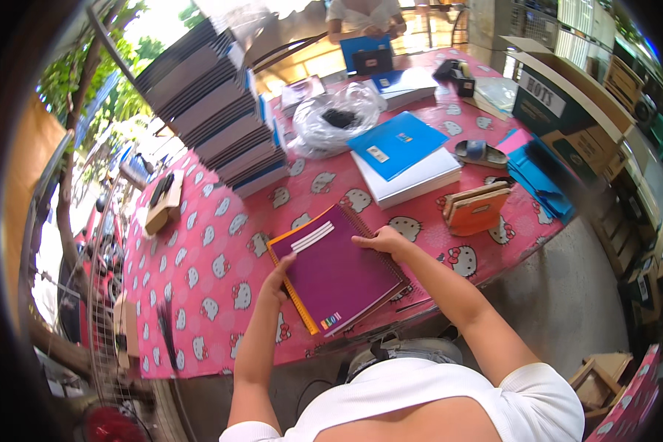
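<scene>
A purple notebook (339, 272) with a dark spiral along its right side lies at a slant near the table's front edge. An orange-yellow edge with its own coil (295, 298) sticks out along its left side, seemingly from another notebook underneath. My left hand (276, 280) grips the left edge, thumb on the purple cover beside white label lines. From the other side, my right hand (384, 241) holds the spiral edge, its thumb on top and its other fingers mostly hidden. Beyond the notebook lie a blue folder (398, 144) and a white stack of paper (409, 180) under it.
A tall stack of dark-edged books (214, 110) stands at the far left. Behind are a clear plastic bag (309, 132) and another person (365, 18) holding something blue. To the right sit an orange block (479, 212), a slipper (481, 153), blue folders (538, 177) and a large carton (560, 96).
</scene>
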Demonstrator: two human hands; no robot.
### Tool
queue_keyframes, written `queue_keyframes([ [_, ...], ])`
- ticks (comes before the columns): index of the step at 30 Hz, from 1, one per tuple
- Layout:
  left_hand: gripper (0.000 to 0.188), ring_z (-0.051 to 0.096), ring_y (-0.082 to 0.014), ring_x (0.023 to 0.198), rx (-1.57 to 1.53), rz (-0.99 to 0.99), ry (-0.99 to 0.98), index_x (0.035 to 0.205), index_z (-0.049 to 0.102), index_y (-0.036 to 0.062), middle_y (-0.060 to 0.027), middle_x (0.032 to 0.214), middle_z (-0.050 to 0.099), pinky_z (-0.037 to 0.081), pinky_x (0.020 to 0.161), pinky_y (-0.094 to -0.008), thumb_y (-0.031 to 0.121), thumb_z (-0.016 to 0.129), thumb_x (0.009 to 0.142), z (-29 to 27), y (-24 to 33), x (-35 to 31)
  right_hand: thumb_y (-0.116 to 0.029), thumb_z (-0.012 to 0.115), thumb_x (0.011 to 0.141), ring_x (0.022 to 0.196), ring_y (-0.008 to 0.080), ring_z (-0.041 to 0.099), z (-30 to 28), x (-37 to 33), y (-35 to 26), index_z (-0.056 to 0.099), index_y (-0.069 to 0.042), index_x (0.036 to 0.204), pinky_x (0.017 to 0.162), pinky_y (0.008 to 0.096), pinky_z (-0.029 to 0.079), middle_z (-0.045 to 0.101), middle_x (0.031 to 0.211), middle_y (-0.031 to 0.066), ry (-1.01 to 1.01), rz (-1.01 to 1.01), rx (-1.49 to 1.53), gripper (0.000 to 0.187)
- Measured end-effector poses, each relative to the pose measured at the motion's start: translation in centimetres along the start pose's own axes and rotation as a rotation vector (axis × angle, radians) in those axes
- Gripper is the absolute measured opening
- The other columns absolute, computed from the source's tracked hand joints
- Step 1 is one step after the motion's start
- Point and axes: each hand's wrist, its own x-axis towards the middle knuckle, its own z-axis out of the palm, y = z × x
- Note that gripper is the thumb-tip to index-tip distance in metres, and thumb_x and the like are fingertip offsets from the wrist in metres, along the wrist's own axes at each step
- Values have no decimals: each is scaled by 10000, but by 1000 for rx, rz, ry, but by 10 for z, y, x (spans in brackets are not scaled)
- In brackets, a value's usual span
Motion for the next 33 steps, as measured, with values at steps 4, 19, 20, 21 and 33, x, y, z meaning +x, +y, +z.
queue_keyframes([
  [4,381,663,-238,920,77,165,-110,1157,567,26,-114,1056,654,576,764,-361,198,691,840,26,-13,-8,-506,840,628,854,188,636,2,-7,26,647,8,985,711,338,505,649,943,113,9,-118,31,655],
  [19,660,593,-204,1022,346,608,-729,1213,562,1,-71,1120,624,476,908,-364,59,832,613,102,-30,-79,-207,869,652,1183,233,495,-33,-249,57,275,-2,1382,973,376,436,466,1296,170,473,-793,94,964],
  [20,614,602,-186,983,522,825,-772,1176,586,7,-62,1084,634,491,872,-353,61,832,617,107,-33,-70,-202,866,661,1190,232,490,-31,-251,72,263,1,1384,976,376,431,460,1302,170,536,-847,110,963],
  [21,567,611,-169,945,699,1043,-806,1140,609,13,-53,1048,645,506,835,-343,63,831,620,111,-36,-55,-197,862,669,1196,232,485,-27,-247,91,251,4,1385,980,375,426,453,1308,171,599,-902,125,963],
  [33,632,640,-159,836,426,651,-832,1139,578,-14,-84,1005,661,533,700,-293,-13,856,571,190,-48,-28,-300,844,708,1210,275,473,-26,-216,133,194,52,1412,1030,395,356,435,1338,195,895,-989,-59,1020],
])
